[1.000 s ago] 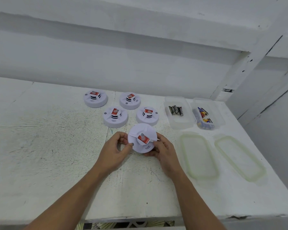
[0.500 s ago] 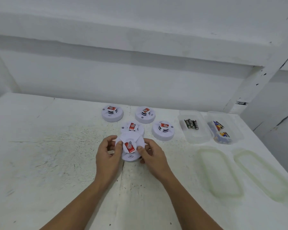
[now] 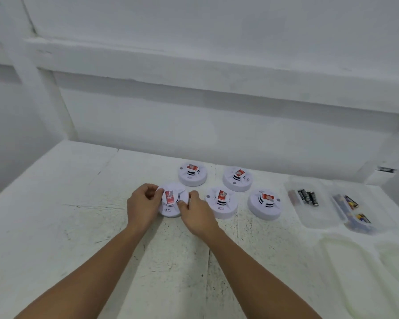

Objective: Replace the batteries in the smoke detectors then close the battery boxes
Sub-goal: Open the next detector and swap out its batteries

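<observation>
on table, both hands (image 3: 145,207) grip detector (image 3: 171,201).

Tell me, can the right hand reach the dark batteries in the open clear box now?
Probably yes, once it lets go. The right hand grips the held detector; the batteries lie uncovered in their box, and only two low detectors sit between.

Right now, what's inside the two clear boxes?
Left box: a few dark batteries. Right box: colourful batteries, too blurred to count. Nothing covers either; both lids lie in front.
</observation>
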`<action>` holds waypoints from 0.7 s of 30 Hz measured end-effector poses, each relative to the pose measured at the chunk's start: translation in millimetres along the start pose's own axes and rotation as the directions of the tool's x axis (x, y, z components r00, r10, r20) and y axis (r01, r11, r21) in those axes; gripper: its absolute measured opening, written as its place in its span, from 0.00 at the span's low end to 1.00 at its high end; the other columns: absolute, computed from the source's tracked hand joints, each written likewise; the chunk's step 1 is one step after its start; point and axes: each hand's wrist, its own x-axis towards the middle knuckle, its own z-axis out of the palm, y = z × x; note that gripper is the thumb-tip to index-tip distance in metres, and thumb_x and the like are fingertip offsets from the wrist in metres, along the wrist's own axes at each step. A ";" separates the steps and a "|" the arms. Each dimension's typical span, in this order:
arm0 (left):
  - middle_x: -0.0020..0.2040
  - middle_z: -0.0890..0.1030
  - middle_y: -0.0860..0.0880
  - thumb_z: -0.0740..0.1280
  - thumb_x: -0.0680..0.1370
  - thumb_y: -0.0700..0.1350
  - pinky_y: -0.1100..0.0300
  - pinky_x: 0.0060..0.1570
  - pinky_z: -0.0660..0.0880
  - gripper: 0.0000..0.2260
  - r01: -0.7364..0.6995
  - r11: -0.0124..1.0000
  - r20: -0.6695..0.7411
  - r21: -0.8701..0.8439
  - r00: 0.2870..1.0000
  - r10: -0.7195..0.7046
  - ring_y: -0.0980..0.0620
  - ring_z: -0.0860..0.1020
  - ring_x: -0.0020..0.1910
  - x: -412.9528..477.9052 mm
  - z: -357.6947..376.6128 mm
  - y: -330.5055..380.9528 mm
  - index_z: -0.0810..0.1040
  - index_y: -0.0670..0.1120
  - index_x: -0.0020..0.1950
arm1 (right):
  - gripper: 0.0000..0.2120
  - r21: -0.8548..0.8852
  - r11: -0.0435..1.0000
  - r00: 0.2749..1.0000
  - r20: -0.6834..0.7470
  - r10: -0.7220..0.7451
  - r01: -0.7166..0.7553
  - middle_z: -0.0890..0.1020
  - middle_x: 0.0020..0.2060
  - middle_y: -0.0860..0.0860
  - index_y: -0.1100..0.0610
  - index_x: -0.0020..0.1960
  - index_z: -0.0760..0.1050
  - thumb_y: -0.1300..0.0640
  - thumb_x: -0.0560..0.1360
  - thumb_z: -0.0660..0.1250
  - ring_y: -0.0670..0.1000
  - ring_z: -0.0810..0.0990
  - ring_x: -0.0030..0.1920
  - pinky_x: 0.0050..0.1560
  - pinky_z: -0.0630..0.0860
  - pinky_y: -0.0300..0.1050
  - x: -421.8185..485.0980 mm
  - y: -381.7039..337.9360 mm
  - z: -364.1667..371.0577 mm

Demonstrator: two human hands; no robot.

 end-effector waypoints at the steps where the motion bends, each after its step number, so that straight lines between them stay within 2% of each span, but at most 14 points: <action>1: 0.43 0.83 0.50 0.68 0.76 0.47 0.68 0.37 0.69 0.06 -0.012 1.000 0.009 0.022 1.000 0.012 0.53 0.80 0.43 3.0 0.2 -0.1 0.81 0.45 0.49 | 0.16 -0.031 1.000 1.000 0.008 0.004 -0.003 0.79 0.51 0.57 0.61 0.59 0.66 0.49 0.80 0.55 0.58 0.78 0.50 0.44 0.71 0.48 2.1 -1.4 0.7; 7: 0.43 0.81 0.51 0.65 0.78 0.43 0.70 0.34 0.68 0.06 -0.068 0.986 0.091 0.153 0.994 0.054 0.52 0.78 0.41 16.8 2.7 -1.9 0.81 0.44 0.50 | 0.17 -0.121 0.991 0.995 0.072 0.071 -0.062 0.79 0.52 0.59 0.62 0.57 0.68 0.49 0.80 0.53 0.57 0.78 0.50 0.44 0.71 0.47 13.7 -6.0 2.3; 10: 0.41 0.83 0.49 0.64 0.78 0.41 0.65 0.36 0.72 0.08 -0.074 0.985 0.156 0.157 0.987 0.049 0.51 0.79 0.41 21.6 1.5 -5.3 0.83 0.43 0.47 | 0.16 -0.152 0.987 0.991 0.107 0.078 -0.062 0.78 0.51 0.58 0.63 0.56 0.69 0.50 0.80 0.53 0.56 0.77 0.49 0.43 0.70 0.46 16.7 -8.1 -0.1; 12: 0.39 0.82 0.50 0.64 0.78 0.41 0.62 0.38 0.74 0.08 -0.056 0.987 0.183 0.152 0.983 0.027 0.51 0.80 0.41 26.9 -0.5 -5.7 0.83 0.43 0.46 | 0.13 -0.151 0.987 0.988 0.131 0.081 -0.060 0.77 0.45 0.56 0.61 0.50 0.69 0.51 0.80 0.55 0.53 0.75 0.43 0.40 0.68 0.44 18.7 -10.1 -3.8; 15: 0.39 0.83 0.51 0.65 0.77 0.45 0.62 0.38 0.75 0.08 -0.042 0.986 0.207 0.164 0.978 0.008 0.53 0.80 0.41 36.9 -1.5 -5.2 0.83 0.45 0.44 | 0.13 -0.074 0.989 0.976 0.167 0.139 -0.128 0.71 0.31 0.52 0.56 0.35 0.62 0.55 0.78 0.58 0.50 0.72 0.29 0.27 0.66 0.39 23.5 -12.6 -10.8; 18: 0.39 0.83 0.50 0.66 0.77 0.48 0.63 0.35 0.70 0.09 -0.022 0.978 0.219 0.206 0.976 -0.024 0.51 0.80 0.41 51.5 1.7 -2.6 0.82 0.45 0.44 | 0.13 0.001 0.981 0.967 0.169 0.191 -0.194 0.73 0.28 0.55 0.57 0.34 0.63 0.58 0.76 0.59 0.55 0.76 0.26 0.25 0.69 0.37 32.8 -16.8 -21.4; 21: 0.42 0.83 0.48 0.65 0.77 0.52 0.61 0.38 0.70 0.12 -0.010 0.963 0.279 0.269 0.958 -0.068 0.50 0.79 0.41 68.3 8.9 5.6 0.81 0.45 0.48 | 0.10 0.051 0.973 0.970 0.107 0.219 -0.225 0.74 0.25 0.56 0.59 0.34 0.65 0.63 0.74 0.59 0.54 0.74 0.21 0.23 0.68 0.36 49.8 -21.8 -34.2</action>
